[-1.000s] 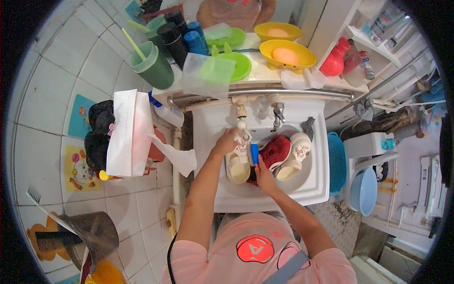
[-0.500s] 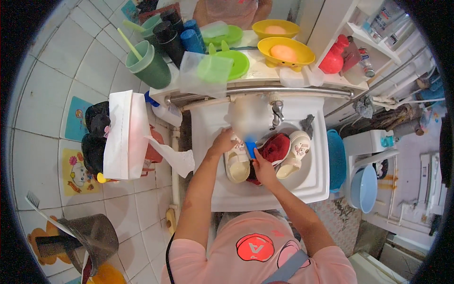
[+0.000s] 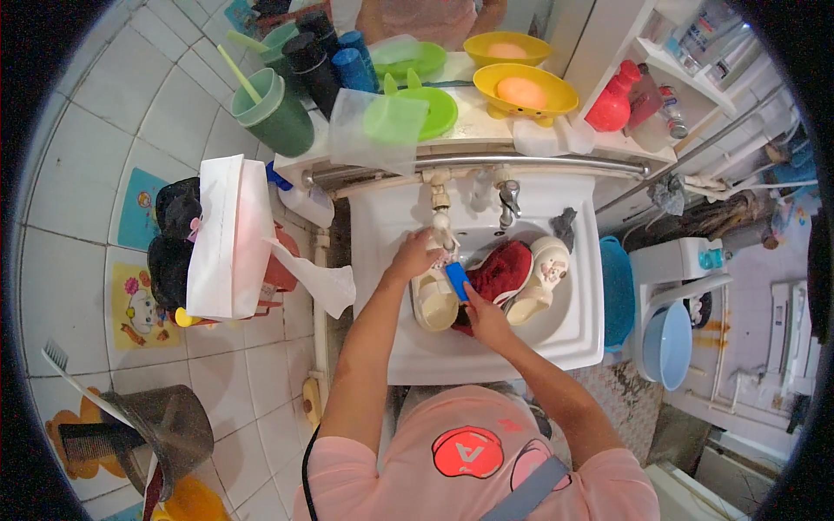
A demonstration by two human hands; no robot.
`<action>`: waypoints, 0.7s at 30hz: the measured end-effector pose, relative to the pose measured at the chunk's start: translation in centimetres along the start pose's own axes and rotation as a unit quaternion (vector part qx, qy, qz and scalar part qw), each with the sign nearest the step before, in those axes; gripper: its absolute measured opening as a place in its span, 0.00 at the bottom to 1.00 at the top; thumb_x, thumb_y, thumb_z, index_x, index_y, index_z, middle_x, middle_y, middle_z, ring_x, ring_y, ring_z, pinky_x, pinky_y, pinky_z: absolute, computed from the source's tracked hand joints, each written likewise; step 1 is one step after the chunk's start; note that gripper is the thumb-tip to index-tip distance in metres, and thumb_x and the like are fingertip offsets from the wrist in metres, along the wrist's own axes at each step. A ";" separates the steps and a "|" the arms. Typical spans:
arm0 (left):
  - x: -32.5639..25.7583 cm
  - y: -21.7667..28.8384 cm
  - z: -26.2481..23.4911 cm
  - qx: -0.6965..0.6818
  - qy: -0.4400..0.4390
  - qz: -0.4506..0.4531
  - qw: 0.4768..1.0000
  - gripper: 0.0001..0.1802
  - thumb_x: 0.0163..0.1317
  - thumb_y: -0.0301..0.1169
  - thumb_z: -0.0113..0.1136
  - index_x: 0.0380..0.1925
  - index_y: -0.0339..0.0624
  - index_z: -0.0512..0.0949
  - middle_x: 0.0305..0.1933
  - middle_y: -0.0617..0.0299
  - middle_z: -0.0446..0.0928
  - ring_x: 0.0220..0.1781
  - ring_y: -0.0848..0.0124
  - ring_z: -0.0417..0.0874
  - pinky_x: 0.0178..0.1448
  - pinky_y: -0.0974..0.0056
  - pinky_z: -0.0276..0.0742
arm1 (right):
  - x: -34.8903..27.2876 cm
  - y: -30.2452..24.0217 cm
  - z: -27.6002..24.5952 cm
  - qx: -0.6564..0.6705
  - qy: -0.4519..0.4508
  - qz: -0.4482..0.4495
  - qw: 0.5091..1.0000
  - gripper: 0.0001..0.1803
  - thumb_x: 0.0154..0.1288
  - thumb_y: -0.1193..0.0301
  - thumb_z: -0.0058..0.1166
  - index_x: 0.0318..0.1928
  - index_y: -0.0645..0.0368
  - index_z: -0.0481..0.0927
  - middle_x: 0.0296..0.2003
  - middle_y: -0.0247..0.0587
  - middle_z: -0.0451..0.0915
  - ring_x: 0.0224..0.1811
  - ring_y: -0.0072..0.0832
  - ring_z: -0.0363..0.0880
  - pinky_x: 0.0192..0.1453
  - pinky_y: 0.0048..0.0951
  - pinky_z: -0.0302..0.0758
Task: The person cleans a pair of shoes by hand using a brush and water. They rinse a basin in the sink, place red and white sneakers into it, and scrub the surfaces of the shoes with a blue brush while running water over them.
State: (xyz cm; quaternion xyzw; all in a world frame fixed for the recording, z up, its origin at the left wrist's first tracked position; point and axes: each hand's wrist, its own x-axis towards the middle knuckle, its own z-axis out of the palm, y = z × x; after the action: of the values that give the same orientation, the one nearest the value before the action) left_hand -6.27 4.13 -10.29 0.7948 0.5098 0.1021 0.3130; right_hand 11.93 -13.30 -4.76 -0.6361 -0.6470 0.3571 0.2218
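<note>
In the white sink, a cream clog [image 3: 435, 306] with small decorations lies under the tap, its toe end toward the wall. My left hand [image 3: 417, 255] grips its far end. My right hand [image 3: 485, 312] holds a blue brush [image 3: 456, 280] against the clog's upper side; the bristles are mostly hidden. Just right of it rests a dark red fabric shoe [image 3: 506, 271] with a pale sole edge. A second cream clog [image 3: 549, 267] leans at the right side of the basin.
The sink [image 3: 373, 347] has two taps, including a metal tap [image 3: 509, 200]. Above runs a towel bar [image 3: 556, 163] below a shelf with green cups [image 3: 276, 117] and yellow dishes [image 3: 526, 91]. A tissue box [image 3: 228, 239] hangs at left; a blue basin [image 3: 669, 346] stands at right.
The blue brush has shifted slightly down and tilted on the clog, with my right hand. My left hand stays at the clog's far end. The tap above it now shows clearly.
</note>
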 end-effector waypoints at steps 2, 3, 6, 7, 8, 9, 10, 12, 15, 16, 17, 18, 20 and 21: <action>0.0 0.2 0.2 0.001 0.000 -0.011 1.000 0.35 0.51 0.42 0.61 0.59 0.42 0.63 0.54 0.44 0.69 0.55 0.49 0.70 0.58 0.53 0.68 | 0.1 0.2 -0.3 0.058 0.031 -0.011 0.998 0.25 0.69 0.65 0.37 0.64 0.59 0.57 0.34 0.63 0.76 0.33 0.55 0.76 0.36 0.48 0.72; 0.3 0.3 0.1 -0.032 0.001 -0.023 0.999 0.37 0.49 0.43 0.63 0.58 0.41 0.64 0.53 0.43 0.70 0.55 0.49 0.71 0.58 0.54 0.68 | 1.2 0.3 -0.5 0.098 0.068 0.032 0.992 0.25 0.69 0.64 0.37 0.64 0.60 0.56 0.34 0.64 0.76 0.33 0.56 0.76 0.36 0.47 0.72; 1.1 2.0 0.5 -0.061 0.009 -0.029 0.998 0.41 0.44 0.46 0.67 0.57 0.39 0.65 0.51 0.42 0.72 0.54 0.50 0.72 0.57 0.55 0.69 | 2.8 1.7 0.1 0.137 0.112 0.061 0.982 0.27 0.70 0.62 0.36 0.64 0.63 0.55 0.35 0.65 0.76 0.34 0.58 0.76 0.37 0.45 0.72; 0.9 1.4 0.5 -0.053 0.025 -0.037 0.998 0.42 0.42 0.47 0.68 0.56 0.38 0.66 0.50 0.42 0.72 0.54 0.50 0.73 0.56 0.55 0.69 | 2.8 1.4 0.9 0.159 0.072 0.070 0.982 0.27 0.70 0.61 0.36 0.64 0.63 0.55 0.36 0.66 0.75 0.36 0.57 0.76 0.39 0.44 0.72; 0.8 0.8 0.4 -0.050 0.027 -0.040 0.998 0.42 0.42 0.47 0.68 0.56 0.38 0.66 0.50 0.42 0.72 0.54 0.50 0.73 0.56 0.55 0.69 | 2.2 1.4 1.3 0.170 0.035 0.099 0.980 0.27 0.71 0.61 0.35 0.64 0.63 0.54 0.38 0.66 0.75 0.38 0.56 0.76 0.41 0.43 0.72; 0.7 0.3 0.2 -0.075 0.032 -0.045 0.996 0.43 0.40 0.47 0.69 0.55 0.38 0.66 0.50 0.42 0.72 0.54 0.50 0.73 0.56 0.55 0.70 | 1.4 1.3 1.8 0.180 -0.004 0.128 0.975 0.28 0.71 0.60 0.35 0.64 0.63 0.54 0.40 0.66 0.74 0.40 0.55 0.76 0.43 0.42 0.72; 0.8 0.5 0.2 -0.105 0.033 -0.045 0.993 0.43 0.39 0.48 0.70 0.54 0.37 0.67 0.50 0.42 0.72 0.53 0.50 0.73 0.55 0.55 0.70 | 0.5 1.6 2.2 0.186 -0.038 0.162 0.968 0.28 0.71 0.59 0.34 0.64 0.63 0.54 0.42 0.67 0.74 0.42 0.54 0.76 0.45 0.41 0.72; 0.7 0.9 0.2 -0.093 0.037 -0.049 0.994 0.42 0.39 0.48 0.70 0.53 0.37 0.68 0.49 0.43 0.73 0.52 0.51 0.74 0.54 0.56 0.70 | -0.3 2.8 2.5 0.171 0.003 0.097 0.981 0.29 0.71 0.58 0.34 0.64 0.63 0.55 0.44 0.65 0.74 0.45 0.52 0.75 0.47 0.39 0.71; 0.7 3.4 -0.3 -0.100 0.034 -0.037 0.994 0.40 0.38 0.47 0.71 0.50 0.36 0.70 0.47 0.43 0.74 0.51 0.53 0.75 0.53 0.57 0.71 | 2.2 2.3 1.0 0.191 0.051 0.119 0.973 0.29 0.71 0.57 0.35 0.64 0.62 0.55 0.45 0.64 0.74 0.45 0.52 0.75 0.46 0.39 0.71; 0.8 4.0 -0.6 -0.116 0.036 -0.025 0.992 0.39 0.38 0.47 0.71 0.49 0.36 0.70 0.46 0.44 0.74 0.50 0.55 0.76 0.53 0.57 0.71 | 3.5 1.6 0.2 0.237 0.058 0.167 0.955 0.29 0.71 0.58 0.35 0.64 0.62 0.55 0.44 0.64 0.74 0.44 0.52 0.76 0.45 0.39 0.72; 0.8 3.6 -0.4 -0.113 0.037 -0.026 0.993 0.39 0.38 0.47 0.71 0.49 0.36 0.70 0.46 0.44 0.74 0.50 0.55 0.76 0.53 0.57 0.71 | 4.0 1.9 1.0 0.243 0.065 0.143 0.957 0.28 0.71 0.59 0.35 0.64 0.62 0.55 0.42 0.64 0.75 0.42 0.53 0.76 0.44 0.41 0.72; 0.9 3.3 -0.2 -0.128 0.048 -0.024 0.990 0.38 0.38 0.44 0.72 0.48 0.36 0.71 0.45 0.45 0.75 0.48 0.58 0.77 0.51 0.59 0.72 | 4.7 2.2 1.6 0.247 0.072 0.119 0.959 0.27 0.71 0.60 0.35 0.64 0.62 0.54 0.39 0.65 0.75 0.40 0.54 0.76 0.42 0.42 0.72; 0.6 2.7 -0.5 -0.144 0.056 -0.027 0.988 0.36 0.39 0.42 0.72 0.48 0.35 0.71 0.44 0.47 0.76 0.46 0.61 0.79 0.49 0.60 0.74 | 3.9 2.4 3.3 0.175 0.098 0.071 0.977 0.28 0.71 0.62 0.36 0.68 0.49 0.47 0.20 0.34 0.71 0.14 0.25 0.65 0.20 0.30 0.67; 0.4 2.8 -1.0 -0.204 0.034 -0.057 0.977 0.35 0.40 0.39 0.71 0.49 0.35 0.71 0.43 0.49 0.76 0.42 0.64 0.80 0.46 0.62 0.75 | 2.2 2.5 3.9 0.137 0.101 0.058 0.984 0.28 0.71 0.62 0.36 0.68 0.49 0.48 0.19 0.37 0.71 0.13 0.26 0.64 0.20 0.29 0.66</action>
State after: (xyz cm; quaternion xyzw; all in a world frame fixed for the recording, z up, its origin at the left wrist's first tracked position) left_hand -4.54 4.06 -7.88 0.6798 0.5330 0.2134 0.4564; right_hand 10.47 -12.00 -9.55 -0.6687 -0.5283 0.3888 0.3502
